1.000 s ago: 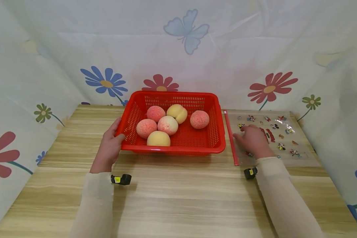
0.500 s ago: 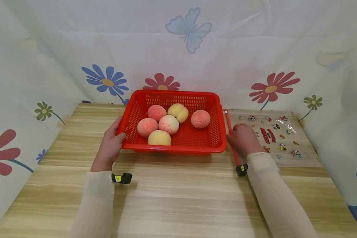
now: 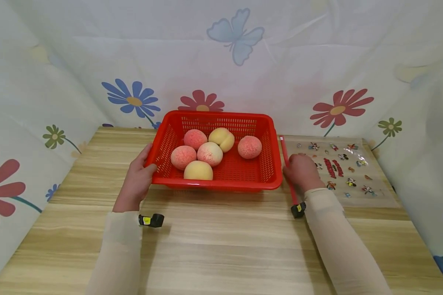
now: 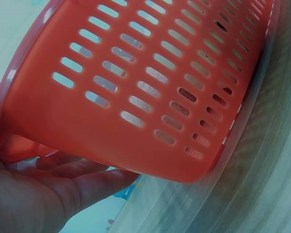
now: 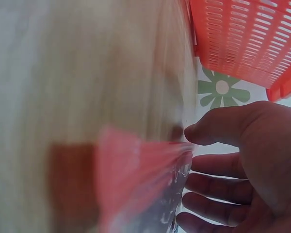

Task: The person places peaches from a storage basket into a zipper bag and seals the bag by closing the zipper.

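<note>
Since a second ago my right hand (image 3: 300, 172) slides off the sticker sheet (image 3: 339, 170), fingers relaxed, toward the red basket (image 3: 215, 185); my left hand (image 3: 138, 178) clasps its left rim.

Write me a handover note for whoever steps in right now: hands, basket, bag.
Left hand: grips the left rim of the red basket, thumb on top.
Right hand: rests on the clear printed bag by its red strip, just right of the basket, no grip on anything.
Basket: on the table, five peaches inside.
Done: nothing bagged.
Left: all five peaches.
</note>
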Available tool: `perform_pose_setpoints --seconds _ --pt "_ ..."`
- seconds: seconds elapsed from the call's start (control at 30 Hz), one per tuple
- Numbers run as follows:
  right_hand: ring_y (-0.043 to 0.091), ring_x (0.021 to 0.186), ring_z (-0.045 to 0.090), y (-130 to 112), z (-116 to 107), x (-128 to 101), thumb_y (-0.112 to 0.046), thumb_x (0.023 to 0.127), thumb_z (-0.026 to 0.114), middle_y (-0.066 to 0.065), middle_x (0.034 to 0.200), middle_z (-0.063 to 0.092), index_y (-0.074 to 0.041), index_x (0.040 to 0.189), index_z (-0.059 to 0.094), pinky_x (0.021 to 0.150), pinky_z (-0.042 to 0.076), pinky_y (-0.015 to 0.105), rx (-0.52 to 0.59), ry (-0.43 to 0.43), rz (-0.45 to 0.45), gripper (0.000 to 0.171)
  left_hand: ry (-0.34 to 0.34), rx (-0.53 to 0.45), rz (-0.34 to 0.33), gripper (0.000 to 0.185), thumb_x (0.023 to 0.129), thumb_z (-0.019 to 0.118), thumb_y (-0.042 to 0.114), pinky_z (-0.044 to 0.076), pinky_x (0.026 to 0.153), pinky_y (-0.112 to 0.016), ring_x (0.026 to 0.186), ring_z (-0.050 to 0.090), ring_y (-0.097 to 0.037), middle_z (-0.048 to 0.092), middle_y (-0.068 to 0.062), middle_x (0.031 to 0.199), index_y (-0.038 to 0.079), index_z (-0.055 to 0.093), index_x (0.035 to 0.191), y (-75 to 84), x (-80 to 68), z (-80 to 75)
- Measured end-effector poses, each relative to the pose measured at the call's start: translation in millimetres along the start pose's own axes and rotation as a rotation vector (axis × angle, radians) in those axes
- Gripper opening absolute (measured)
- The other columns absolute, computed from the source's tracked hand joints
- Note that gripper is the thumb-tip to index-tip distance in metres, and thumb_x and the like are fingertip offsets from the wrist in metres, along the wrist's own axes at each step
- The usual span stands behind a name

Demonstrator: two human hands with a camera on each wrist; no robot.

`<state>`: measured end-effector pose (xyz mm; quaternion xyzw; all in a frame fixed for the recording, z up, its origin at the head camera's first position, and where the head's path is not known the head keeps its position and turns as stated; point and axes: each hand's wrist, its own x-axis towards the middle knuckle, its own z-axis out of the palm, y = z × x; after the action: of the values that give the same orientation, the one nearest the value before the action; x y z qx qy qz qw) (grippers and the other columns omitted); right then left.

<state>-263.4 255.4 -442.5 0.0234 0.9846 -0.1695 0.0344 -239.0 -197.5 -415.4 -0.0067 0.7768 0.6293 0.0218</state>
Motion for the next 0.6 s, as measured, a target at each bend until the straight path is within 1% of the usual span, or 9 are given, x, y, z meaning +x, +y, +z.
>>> perform_pose_setpoints --seconds 0.13,0.2,0.27,0.37,0.43,0.5,0.6 --pt "0.026 0.071 0.055 0.0 -2.4 0.3 -0.020 0.088 0.056 0.013 0.082 0.063 0.002 0.094 0.067 0.064 0.048 0.035 0.012 -0.018 0.015 0.025 -0.004 0.002 -0.003 0.072 0.095 0.037 0.000 0.050 0.092 -0.046 0.135 0.042 -0.038 0.026 -0.010 0.159 0.031 0.014 0.155 0.3 0.2 -0.4" --pt "0.026 0.071 0.057 0.4 -3.7 0.3 -0.019 0.087 0.056 0.014 0.084 0.065 0.003 0.098 0.067 0.065 0.050 0.036 0.037 -0.027 0.026 0.026 -0.005 0.005 -0.005 0.072 0.095 0.037 0.000 0.049 0.092 -0.046 0.135 0.042 -0.038 0.026 -0.009 0.159 0.031 0.013 0.156 0.8 0.2 -0.5" --pt "0.025 0.070 0.058 0.9 -4.6 0.3 -0.017 0.087 0.056 0.014 0.084 0.067 0.003 0.098 0.067 0.064 0.051 0.036 0.053 -0.025 0.030 0.026 -0.009 0.007 -0.005 0.071 0.095 0.036 0.001 0.049 0.094 -0.046 0.135 0.041 -0.038 0.025 -0.010 0.160 0.030 0.012 0.156 1.3 0.3 -0.7" --pt "0.024 0.066 0.057 2.3 -4.0 1.1 -0.014 0.086 0.055 0.013 0.080 0.067 0.001 0.090 0.067 0.058 0.049 0.033 0.072 -0.012 0.036 0.020 -0.010 0.015 -0.006 0.071 0.095 0.036 0.001 0.049 0.094 -0.046 0.135 0.042 -0.038 0.025 -0.009 0.160 0.029 0.012 0.156 2.3 0.5 -0.6" --pt "0.024 0.066 0.058 3.3 -3.3 2.0 -0.013 0.087 0.054 0.012 0.080 0.067 0.000 0.089 0.067 0.058 0.048 0.032 0.072 0.005 0.035 0.018 -0.012 0.031 -0.007 0.071 0.095 0.037 0.001 0.049 0.094 -0.045 0.134 0.043 -0.038 0.025 -0.010 0.159 0.028 0.011 0.156 2.7 0.7 -1.0" --pt "0.024 0.068 0.059 4.1 -2.6 3.5 -0.014 0.089 0.054 0.014 0.082 0.068 0.000 0.090 0.067 0.059 0.049 0.033 0.066 0.017 0.037 0.020 -0.017 0.049 -0.005 0.071 0.095 0.037 0.002 0.050 0.093 -0.045 0.133 0.044 -0.038 0.026 -0.010 0.159 0.027 0.011 0.156 3.3 0.8 -1.8" --pt "0.026 0.074 0.062 4.7 -2.5 5.4 -0.016 0.092 0.053 0.016 0.090 0.069 0.002 0.098 0.068 0.065 0.053 0.036 0.066 0.022 0.056 0.024 -0.031 0.085 -0.008 0.071 0.095 0.038 0.004 0.051 0.093 -0.044 0.130 0.045 -0.037 0.026 -0.011 0.159 0.026 0.009 0.156 4.7 0.4 -3.9"
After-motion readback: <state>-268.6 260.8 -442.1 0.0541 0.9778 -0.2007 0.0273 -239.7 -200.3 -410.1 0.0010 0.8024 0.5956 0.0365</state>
